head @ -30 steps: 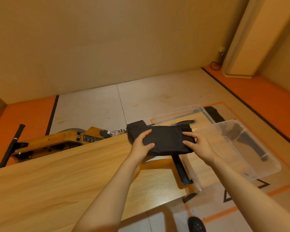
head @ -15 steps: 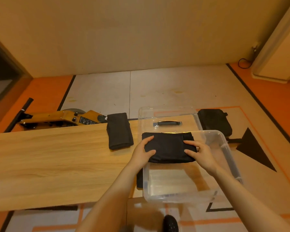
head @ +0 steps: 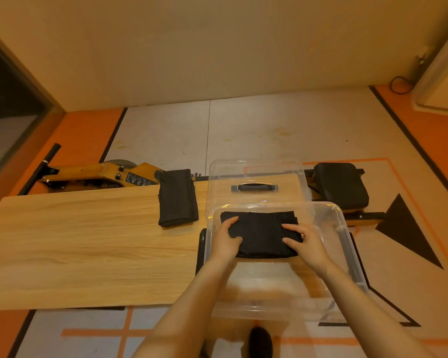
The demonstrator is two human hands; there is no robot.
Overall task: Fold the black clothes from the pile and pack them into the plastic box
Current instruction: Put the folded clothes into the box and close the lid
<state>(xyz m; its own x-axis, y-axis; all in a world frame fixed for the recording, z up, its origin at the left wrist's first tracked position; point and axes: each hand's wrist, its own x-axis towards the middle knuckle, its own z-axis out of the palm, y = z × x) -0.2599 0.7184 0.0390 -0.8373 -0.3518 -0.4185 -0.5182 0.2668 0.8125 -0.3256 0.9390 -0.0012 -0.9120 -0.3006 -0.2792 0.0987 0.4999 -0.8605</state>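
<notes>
Together, a folded black garment point(head: 260, 233), soft and rectangular, is gripped at its ends by the left hand point(head: 226, 239) and right hand point(head: 304, 245) inside the clear plastic box point(head: 347, 244). Beyond it, the transparent lid point(head: 256, 171) and a second folded black cloth point(head: 177, 197) are laid on the wood-grain table point(head: 75, 244).

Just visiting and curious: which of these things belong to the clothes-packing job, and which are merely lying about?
Part of the job: held folded garment, left hand, right hand, plastic box, second folded garment, box lid.

Lying about: yellow machine, black bag.

two folded black garments point(head: 259, 232) point(head: 177, 197), one clear plastic box point(head: 347, 244), one lid point(head: 254, 171), two hands point(head: 226, 240) point(head: 304, 242)
</notes>
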